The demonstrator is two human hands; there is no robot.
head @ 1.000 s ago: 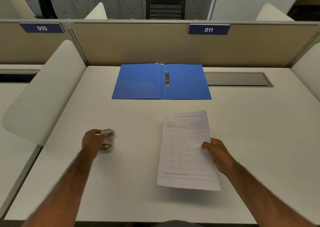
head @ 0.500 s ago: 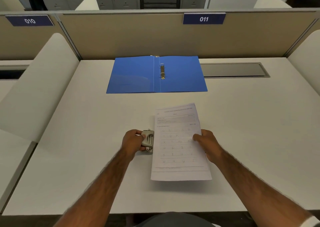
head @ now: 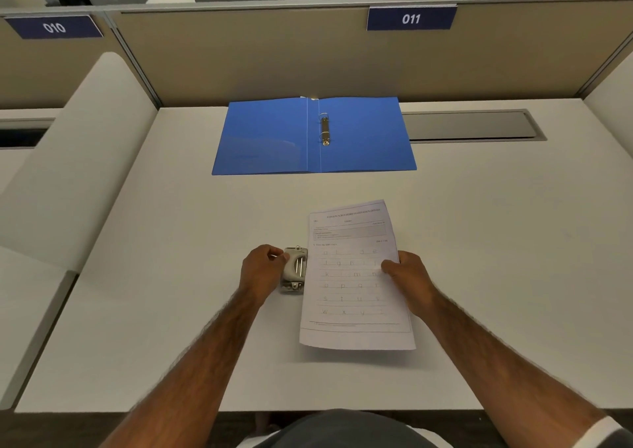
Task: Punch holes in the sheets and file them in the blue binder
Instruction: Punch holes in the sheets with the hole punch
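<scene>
A blue binder (head: 270, 139) lies open and flat at the back of the white desk (head: 496, 259), its metal ring clip (head: 325, 129) beside the spine. Nearer to me, my left hand (head: 262, 269) grips a small grey hole punch (head: 294, 269) from its left side. My right hand (head: 409, 276) holds printed sheets (head: 352, 283) by their right edge. The sheets' left edge meets the punch's right side; I cannot tell how far it reaches into the slot.
A beige partition (head: 308, 57) with labels 010 and 011 closes the desk's far side. A grey cable tray lid (head: 469, 125) sits to the right of the binder. White curved dividers (head: 78, 160) stand on both sides.
My left hand slid the hole punch rightward across the desk until it met the sheets' left edge. My right hand brought the sheets slightly left and closer.
</scene>
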